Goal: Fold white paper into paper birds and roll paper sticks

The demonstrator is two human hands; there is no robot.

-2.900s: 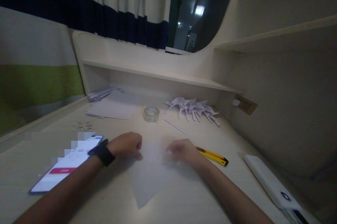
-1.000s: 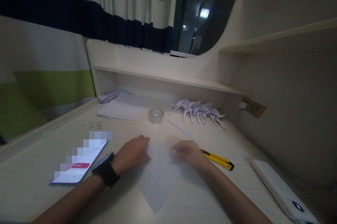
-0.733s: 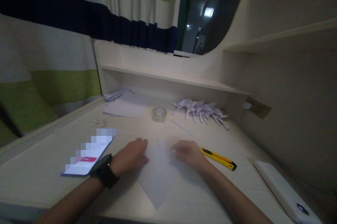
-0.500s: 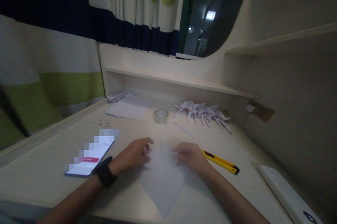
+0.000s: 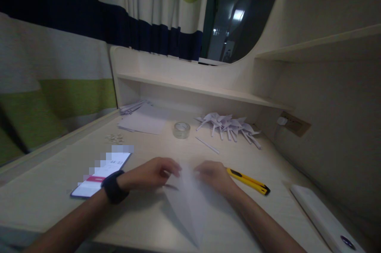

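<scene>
Counter: the pale wood-grain counter [image 5: 143, 221] carries everything; a low shelf runs along its far edge and a striped curtain hangs behind.
Paper: a white sheet of paper folded to a long tapering shape [image 5: 190, 205] lies on the counter right before the person, between the two hands. Its long axis runs away from the body, the point toward the near edge, the wide end up at the fingertips. The left flap looks partly lifted off the counter.
Left hand: the left hand [image 5: 151, 173], with a black watch on the wrist, sits at the paper's upper left edge; its fingers are curled and pinch that edge, thumb underneath as far as can be seen.
Right hand: the right hand [image 5: 212, 175] rests on the paper's upper right side, fingers bent and pressing down on it, not closed round anything.
Relation: the paper's wide end lies between both sets of fingertips, about equally near to each; the point lies nearer the body, clear of both hands.
Phone: a lit smartphone [image 5: 101, 171] lies just left of the left wrist.
Knife: a yellow and black utility knife [image 5: 248, 181] lies just right of the right hand, not touched.
Folded pieces: a heap of white folded paper shapes [image 5: 228, 124] lies well apart, at the back.
Tape: a clear roll of tape [image 5: 181, 130] stands near that heap.
</scene>
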